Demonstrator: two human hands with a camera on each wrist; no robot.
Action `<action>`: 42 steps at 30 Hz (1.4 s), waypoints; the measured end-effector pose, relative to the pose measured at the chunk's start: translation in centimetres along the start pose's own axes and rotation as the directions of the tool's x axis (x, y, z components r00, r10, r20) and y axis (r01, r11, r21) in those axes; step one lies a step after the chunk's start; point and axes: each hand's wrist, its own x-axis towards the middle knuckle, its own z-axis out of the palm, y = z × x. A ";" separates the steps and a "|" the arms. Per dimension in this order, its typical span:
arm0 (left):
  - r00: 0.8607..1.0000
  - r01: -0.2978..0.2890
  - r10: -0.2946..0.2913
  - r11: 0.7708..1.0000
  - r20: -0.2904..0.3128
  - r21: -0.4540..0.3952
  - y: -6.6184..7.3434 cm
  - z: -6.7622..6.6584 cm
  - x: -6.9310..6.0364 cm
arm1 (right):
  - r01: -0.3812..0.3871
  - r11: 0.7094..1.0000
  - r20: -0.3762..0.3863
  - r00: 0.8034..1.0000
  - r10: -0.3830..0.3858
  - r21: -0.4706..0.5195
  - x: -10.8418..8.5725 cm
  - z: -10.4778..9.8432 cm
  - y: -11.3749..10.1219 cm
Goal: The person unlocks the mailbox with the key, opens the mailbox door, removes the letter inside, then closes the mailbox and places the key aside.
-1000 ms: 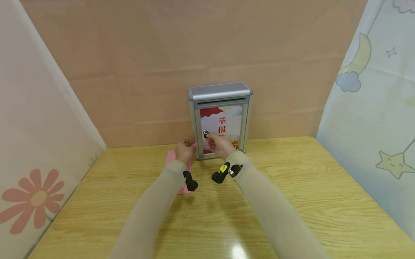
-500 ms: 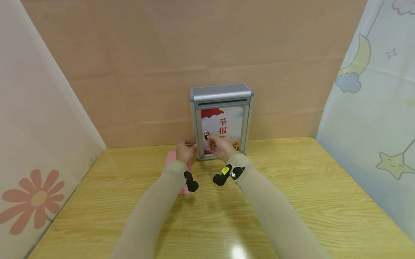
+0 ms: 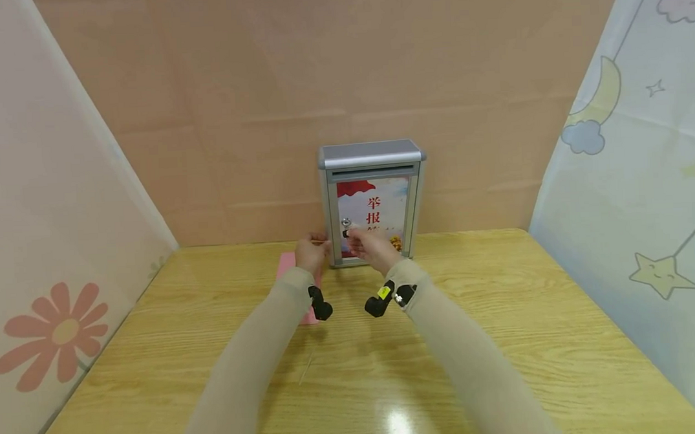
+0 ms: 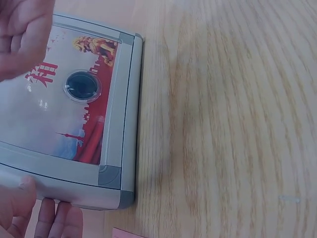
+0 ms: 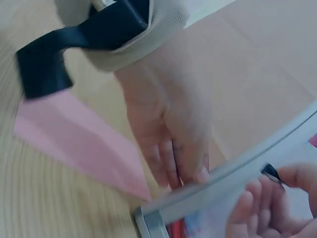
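A silver-grey metal letter box [image 3: 370, 152] with a printed front stands upright against the back wall. Its round lock [image 3: 346, 222] shows at the left of the front panel. My right hand [image 3: 372, 247] pinches a small black-headed key [image 5: 270, 172] between thumb and finger, just below the lock and apart from it. At the box's left side is my left hand [image 3: 310, 256], its thumb [image 4: 27, 187] touching the side wall and its fingers hanging loosely beside it. A pink paper [image 5: 81, 144] lies on the table under the left wrist.
The box stands on a wood-grain table [image 3: 504, 339]. A thin pale strip [image 3: 305, 368] lies nearer the front. Pale printed sheets with a flower [image 3: 64, 333] and a star [image 3: 663, 276] flank the table.
My right hand has drawn slightly down and to the right with the key, and the lock face now shows bare. The left hand has stayed at the box's side.
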 end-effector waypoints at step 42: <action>0.997 -0.011 0.010 1.000 0.081 0.009 -0.5 -1.0 0.1 | -0.130 0.424 0.051 0.919 0.390 -0.896 -0.5 -14.0 1.9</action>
